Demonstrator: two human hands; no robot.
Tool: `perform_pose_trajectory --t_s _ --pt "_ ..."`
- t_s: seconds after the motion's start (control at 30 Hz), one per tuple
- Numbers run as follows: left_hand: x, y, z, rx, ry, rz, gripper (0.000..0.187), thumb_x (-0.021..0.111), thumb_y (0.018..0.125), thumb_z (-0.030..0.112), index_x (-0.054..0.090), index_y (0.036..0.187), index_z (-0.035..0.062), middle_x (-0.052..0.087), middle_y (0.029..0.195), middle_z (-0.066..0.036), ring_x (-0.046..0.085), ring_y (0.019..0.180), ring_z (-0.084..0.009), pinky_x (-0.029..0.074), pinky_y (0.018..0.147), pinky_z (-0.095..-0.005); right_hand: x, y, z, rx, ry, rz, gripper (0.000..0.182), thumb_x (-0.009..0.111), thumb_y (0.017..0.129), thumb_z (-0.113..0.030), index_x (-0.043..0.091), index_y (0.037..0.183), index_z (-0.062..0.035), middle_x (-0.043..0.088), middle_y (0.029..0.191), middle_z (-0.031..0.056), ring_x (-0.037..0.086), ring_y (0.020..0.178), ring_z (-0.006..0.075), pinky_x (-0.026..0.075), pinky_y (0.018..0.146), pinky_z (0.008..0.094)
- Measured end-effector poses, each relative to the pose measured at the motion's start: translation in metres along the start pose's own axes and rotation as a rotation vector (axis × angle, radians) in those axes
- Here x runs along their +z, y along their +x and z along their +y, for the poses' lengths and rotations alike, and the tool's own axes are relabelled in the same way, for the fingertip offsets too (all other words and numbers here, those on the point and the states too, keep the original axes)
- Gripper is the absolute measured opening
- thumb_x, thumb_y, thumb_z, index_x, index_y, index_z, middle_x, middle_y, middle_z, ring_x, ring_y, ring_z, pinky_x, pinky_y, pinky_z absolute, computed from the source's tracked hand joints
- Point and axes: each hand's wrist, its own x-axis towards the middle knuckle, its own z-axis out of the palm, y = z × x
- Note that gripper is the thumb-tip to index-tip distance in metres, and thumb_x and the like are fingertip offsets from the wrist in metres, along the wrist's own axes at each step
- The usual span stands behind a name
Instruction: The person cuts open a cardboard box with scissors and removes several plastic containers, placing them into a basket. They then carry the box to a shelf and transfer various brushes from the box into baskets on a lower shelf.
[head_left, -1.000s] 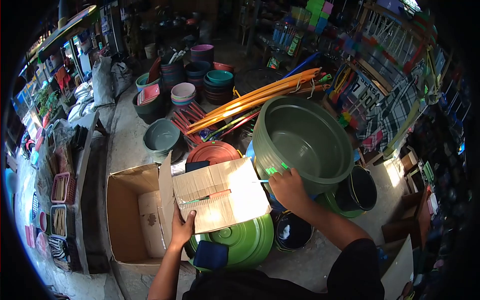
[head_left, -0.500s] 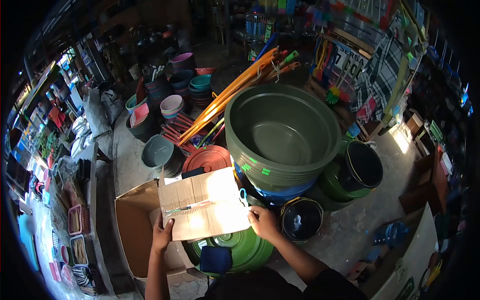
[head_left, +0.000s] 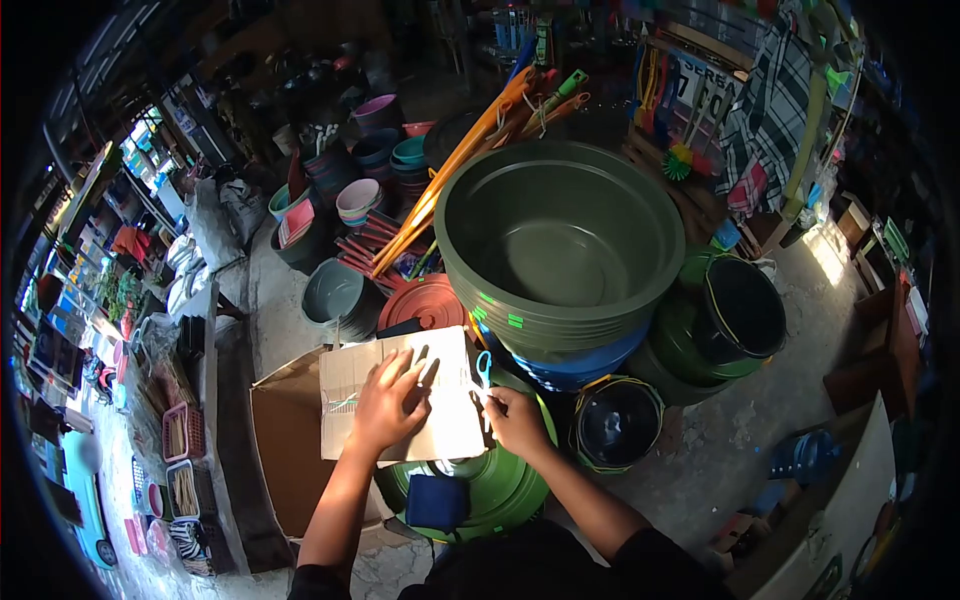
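A folded sheet of brown cardboard (head_left: 450, 400) lies before me, brightly sunlit, over a round green lid (head_left: 510, 468). My left hand (head_left: 388, 405) rests over its middle, fingers spread and slightly bent. Most of a thin, pen-like item (head_left: 341, 405) is hidden under that hand; only its greenish end shows to the left. At the cardboard's right edge, my right hand (head_left: 518, 420) is closed around what looks like scissors with a light-blue loop handle (head_left: 484, 366), the loop pointing up. A dark blue folded cloth (head_left: 437, 502) sits on the lid below the sheet.
An opened cardboard box (head_left: 290, 450) stands at the left. Ahead rises a stack of large dark green tubs (head_left: 560, 240), with black buckets (head_left: 618, 425) to its right. Orange poles (head_left: 460, 170), a red lid (head_left: 428, 302) and a grey bucket (head_left: 340, 295) lie beyond.
My left hand has let go of the cardboard's left edge and moved onto its face, over the pen-like item. My right hand stays at the right edge; the view has shifted slightly.
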Motion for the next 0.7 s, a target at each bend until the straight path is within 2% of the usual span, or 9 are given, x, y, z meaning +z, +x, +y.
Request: perform_pose_trajectory --t_s 0.03,0.13,0.2,0.23,0.3,0.33,0.4,0.57,0.7 --pt "-0.001 0.011 0.006 0.038 0.009 -0.003 0.061 0.074 0.077 0.028 0.058 0.133 0.0084 0.052 0.141 -0.019 0.047 0.131 -0.0411 0.039 0.108 -0.0488 0.002 0.005 0.004 -0.005 0.002 -0.004 0.023 0.063 0.093 -0.018 0.067 0.107 -0.0002 0.071 0.084 0.0129 0.069 0.073 0.0233 0.052 0.068 0.0347" --pt "0.0 0.032 0.017 0.066 0.166 -0.109 0.057 0.074 0.078 0.03 0.061 0.129 0.0105 0.059 0.136 -0.011 0.054 0.128 -0.0314 0.042 0.107 -0.0448 0.002 0.012 0.001 -0.074 -0.111 0.002 0.022 0.062 0.093 -0.022 0.068 0.103 -0.0031 0.07 0.086 0.0151 0.069 0.08 0.0331 0.052 0.072 0.0403" --pt "0.003 0.036 0.015 0.115 0.21 -0.126 0.055 0.074 0.078 0.031 0.062 0.128 0.0116 0.062 0.133 -0.009 0.056 0.125 -0.0289 0.044 0.105 -0.043 0.002 0.011 -0.005 -0.172 -0.227 0.069 0.019 0.06 0.096 -0.017 0.067 0.097 0.0007 0.068 0.074 0.0145 0.066 0.064 0.0211 0.05 0.061 0.0354" --pt "0.005 0.037 0.013 0.161 0.25 -0.145 0.054 0.074 0.079 0.033 0.063 0.128 0.0127 0.064 0.13 -0.007 0.059 0.122 -0.0265 0.047 0.103 -0.0413 0.002 0.011 -0.007 -0.171 -0.223 0.071 0.019 0.06 0.096 -0.017 0.067 0.097 0.0007 0.068 0.074 0.0145 0.066 0.064 0.0211 0.05 0.061 0.0354" --pt "0.012 0.038 0.006 0.222 0.269 -0.132 0.05 0.073 0.08 0.034 0.064 0.125 0.013 0.066 0.126 -0.006 0.062 0.117 -0.0261 0.049 0.1 -0.04 0.002 0.011 -0.01 -0.188 -0.272 0.078 0.019 0.06 0.095 -0.017 0.066 0.095 -0.0001 0.068 0.076 0.0193 0.067 0.068 0.032 0.051 0.064 0.0402" --pt "0.016 0.038 0.003 0.28 0.287 -0.115 0.047 0.073 0.081 0.035 0.065 0.122 0.0134 0.068 0.122 -0.005 0.066 0.112 -0.0256 0.052 0.097 -0.0388 0.002 0.01 -0.013 -0.187 -0.269 0.077 0.019 0.06 0.095 -0.017 0.066 0.095 -0.0001 0.068 0.076 0.0193 0.067 0.068 0.032 0.051 0.064 0.0402" --pt "0.023 0.037 0.001 0.298 0.281 -0.088 0.043 0.072 0.082 0.035 0.066 0.119 0.0123 0.069 0.12 -0.005 0.068 0.107 -0.0259 0.054 0.093 -0.0378 0.002 0.005 -0.021 -0.177 -0.389 0.108 0.02 0.057 0.095 -0.018 0.066 0.095 -0.0008 0.068 0.081 0.0217 0.066 0.076 0.0407 0.052 0.069 0.0464" --pt "0.051 0.024 -0.011 0.362 0.302 0.056 0.034 0.069 0.088 0.032 0.066 0.113 0.0083 0.072 0.11 -0.009 0.072 0.095 -0.0291 0.06 0.078 -0.0363 0.002 -0.001 -0.042 -0.095 -0.429 0.08 0.023 0.053 0.096 -0.019 0.065 0.098 0.0007 0.068 0.09 0.025 0.064 0.086 0.0449 0.051 0.078 0.0517" --pt "0.052 0.021 -0.002 0.357 0.355 0.11 0.037 0.076 0.083 0.028 0.064 0.11 0.0076 0.072 0.106 -0.008 0.072 0.093 -0.0276 0.059 0.078 -0.0361 0.007 0.002 -0.042 -0.083 -0.423 0.103 0.024 0.053 0.097 -0.019 0.064 0.098 0.002 0.067 0.094 0.0271 0.064 0.089 0.0454 0.051 0.081 0.0519"
